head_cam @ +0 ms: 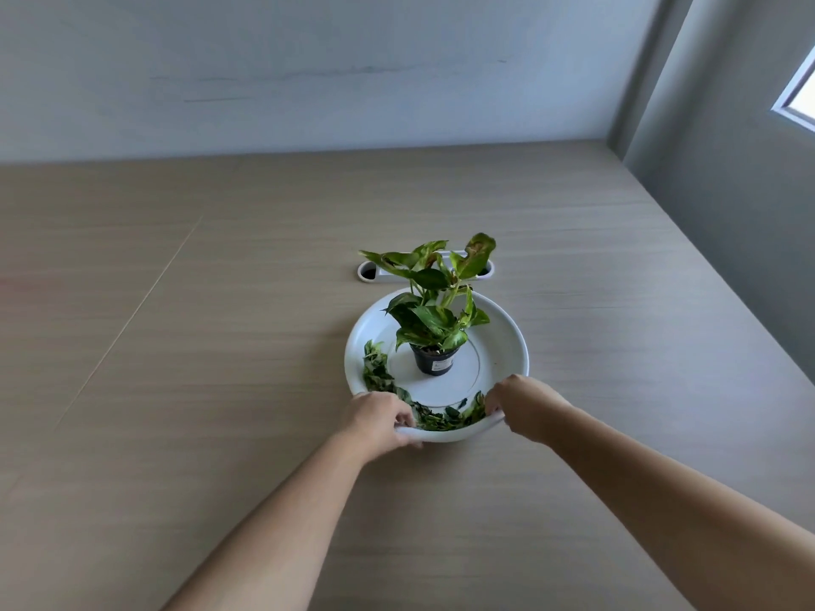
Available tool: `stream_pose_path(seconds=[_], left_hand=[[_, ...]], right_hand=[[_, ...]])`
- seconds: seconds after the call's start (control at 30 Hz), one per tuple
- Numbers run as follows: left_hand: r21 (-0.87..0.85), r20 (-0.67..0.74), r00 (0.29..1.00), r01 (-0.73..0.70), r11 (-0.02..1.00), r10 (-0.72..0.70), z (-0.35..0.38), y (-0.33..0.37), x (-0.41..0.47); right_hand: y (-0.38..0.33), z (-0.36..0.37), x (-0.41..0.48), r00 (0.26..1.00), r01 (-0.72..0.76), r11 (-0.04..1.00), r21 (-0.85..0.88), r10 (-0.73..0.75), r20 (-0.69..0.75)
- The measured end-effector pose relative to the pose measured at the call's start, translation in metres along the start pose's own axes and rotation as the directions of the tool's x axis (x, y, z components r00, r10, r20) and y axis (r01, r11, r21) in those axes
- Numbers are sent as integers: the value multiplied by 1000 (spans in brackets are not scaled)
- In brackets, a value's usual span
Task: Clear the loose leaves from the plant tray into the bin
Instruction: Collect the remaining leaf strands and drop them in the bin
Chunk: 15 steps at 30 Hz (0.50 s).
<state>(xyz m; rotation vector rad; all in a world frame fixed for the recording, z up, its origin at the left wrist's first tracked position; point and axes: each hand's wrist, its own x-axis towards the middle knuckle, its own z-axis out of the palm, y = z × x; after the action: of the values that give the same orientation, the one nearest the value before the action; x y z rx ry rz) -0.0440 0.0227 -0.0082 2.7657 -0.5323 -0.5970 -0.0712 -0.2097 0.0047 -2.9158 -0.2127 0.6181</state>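
A round white plant tray [507, 337] sits on the wooden table, just in front of me. A small potted plant in a black pot [434, 361] stands upright in its middle. Loose green leaves [377, 368] lie along the tray's left and near inner edge. My left hand [381, 418] grips the near-left rim, fingers curled over it. My right hand [525, 407] grips the near-right rim in the same way. No bin is in view.
A white oval cable grommet [368, 272] is set into the table just behind the plant. The grey wall runs along the table's far edge and down its right side, with a window frame [794, 99] at the upper right.
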Motion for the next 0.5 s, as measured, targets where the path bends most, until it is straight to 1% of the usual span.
stream_pose_path(seconds=[0.03,0.07,0.17,0.27,0.33,0.5], left_hand=[[-80,6,1000,9,997,-9,0,3,2],[-124,9,1000,4,992,-3,-2,6,5],[-72,-10,1000,-13,997,12,-9,18,16],[-34,7,1000,-1,999,1,-3,30,27],[-16,8,1000,21,1000,-21,6,35,31],[-21,-34,998,50,999,-51,19,37,35]], right_hand=[[-3,-4,2,1000,1,1000,21,-1,5],[-6,-7,4,1000,6,999,54,-6,1],[-15,-9,14,999,22,994,106,-17,-51],[-20,-4,25,1000,15,999,33,-15,-8],[-22,1,31,1000,-16,1000,-8,16,24],[-24,15,45,1000,-27,999,-34,27,12]])
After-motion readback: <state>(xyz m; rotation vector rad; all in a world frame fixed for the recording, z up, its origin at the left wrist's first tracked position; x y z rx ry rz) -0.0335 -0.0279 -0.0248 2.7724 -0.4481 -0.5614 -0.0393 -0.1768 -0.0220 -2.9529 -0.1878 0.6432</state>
